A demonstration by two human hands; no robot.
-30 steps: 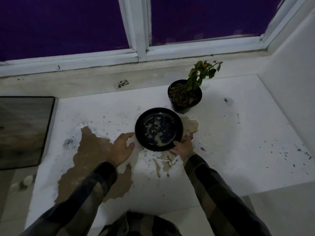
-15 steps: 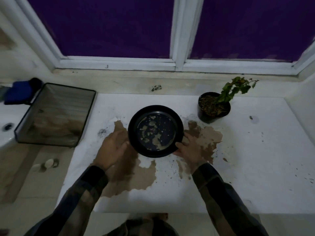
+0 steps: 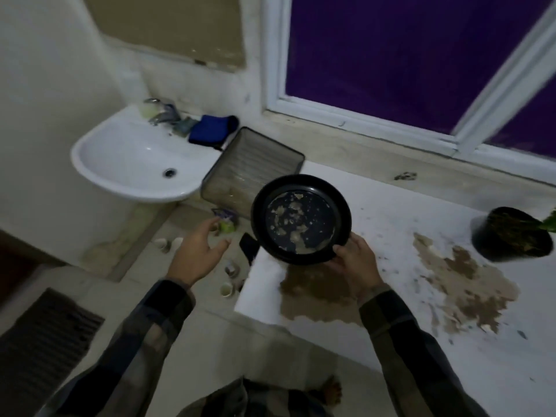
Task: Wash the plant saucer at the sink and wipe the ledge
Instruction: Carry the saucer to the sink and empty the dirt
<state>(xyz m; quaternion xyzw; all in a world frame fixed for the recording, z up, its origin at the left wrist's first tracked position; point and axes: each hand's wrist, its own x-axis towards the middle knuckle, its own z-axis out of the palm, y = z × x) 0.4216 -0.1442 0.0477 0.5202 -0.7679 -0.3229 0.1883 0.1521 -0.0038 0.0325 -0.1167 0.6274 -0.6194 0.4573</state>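
We are gripping the soiled saucer [image 3: 301, 218] by its near rim with our right hand [image 3: 356, 260]; our left hand [image 3: 197, 255] is hanging released, fingers loosely spread, touching nothing.

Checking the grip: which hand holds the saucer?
The right hand grips the saucer by its near rim; the left hand hovers open beside it, touching nothing.

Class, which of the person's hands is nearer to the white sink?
Left. The left hand hangs open over the floor, nearer the sink; the right hand holds the saucer farther right, above the ledge.
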